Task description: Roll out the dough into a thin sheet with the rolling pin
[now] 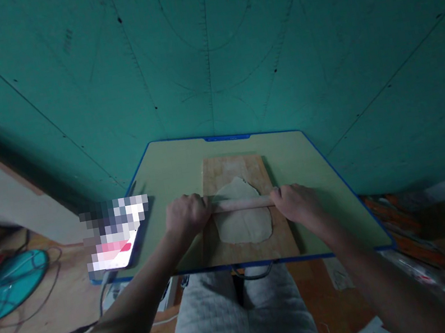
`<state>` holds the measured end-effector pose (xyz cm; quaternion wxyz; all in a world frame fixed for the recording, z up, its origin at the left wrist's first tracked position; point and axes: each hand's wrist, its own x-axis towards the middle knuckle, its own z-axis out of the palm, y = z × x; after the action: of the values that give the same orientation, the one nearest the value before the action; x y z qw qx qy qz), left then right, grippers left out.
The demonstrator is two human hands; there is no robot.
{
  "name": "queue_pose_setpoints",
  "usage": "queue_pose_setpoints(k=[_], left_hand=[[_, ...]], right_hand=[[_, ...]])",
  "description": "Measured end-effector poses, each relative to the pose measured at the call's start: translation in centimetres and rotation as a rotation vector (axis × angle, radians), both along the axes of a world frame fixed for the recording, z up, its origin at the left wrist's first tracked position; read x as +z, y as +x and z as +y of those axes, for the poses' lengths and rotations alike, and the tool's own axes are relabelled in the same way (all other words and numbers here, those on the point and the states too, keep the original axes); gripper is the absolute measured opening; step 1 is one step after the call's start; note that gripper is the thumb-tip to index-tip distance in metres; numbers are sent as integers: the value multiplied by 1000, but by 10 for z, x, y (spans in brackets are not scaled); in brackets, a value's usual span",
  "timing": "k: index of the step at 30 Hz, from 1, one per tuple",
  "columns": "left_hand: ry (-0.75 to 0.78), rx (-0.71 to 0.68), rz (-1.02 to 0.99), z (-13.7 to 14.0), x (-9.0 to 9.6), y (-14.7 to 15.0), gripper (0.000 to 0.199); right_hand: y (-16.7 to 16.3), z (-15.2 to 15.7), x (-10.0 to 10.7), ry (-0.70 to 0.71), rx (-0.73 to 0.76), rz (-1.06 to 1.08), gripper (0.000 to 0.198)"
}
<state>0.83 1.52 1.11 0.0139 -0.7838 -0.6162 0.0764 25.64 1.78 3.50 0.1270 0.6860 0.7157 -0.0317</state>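
Note:
A flat, uneven sheet of dough (245,227) lies on a wooden board (233,166) in the middle of the small table. Across the dough rests a wooden rolling pin (241,203), running left to right. My left hand (188,216) is closed round the pin's left end, just over the board's left edge. Round the right end, my right hand (296,200) is closed too, beyond the board's right edge. Dough shows both above and below the pin. The pin's two ends are hidden inside my hands.
The pale table (283,148) has a blue rim and stands against a green wall (210,66). At its left edge a lit tablet or phone (118,246), partly blurred out, has a cable attached. Cables and a turquoise round object (30,269) lie on the floor at left.

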Motion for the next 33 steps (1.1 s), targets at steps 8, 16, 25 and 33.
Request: queue_pose_setpoints(k=[8,16,25,33], left_hand=[[36,1,-8,-10,-3,-1,38],[30,-8,-19,-14,0,1,38],[31,8,-3,-19,4,2,40],[60,50,-39,-22,-3,-1,42]], right_hand=[[-1,-7,-1,5,-30,15,50],[-2,-9,-4,5,-72,23,52],[-2,-13,-6,63,-94,49,52],[-4,-20,-4,113,-68,11,50]])
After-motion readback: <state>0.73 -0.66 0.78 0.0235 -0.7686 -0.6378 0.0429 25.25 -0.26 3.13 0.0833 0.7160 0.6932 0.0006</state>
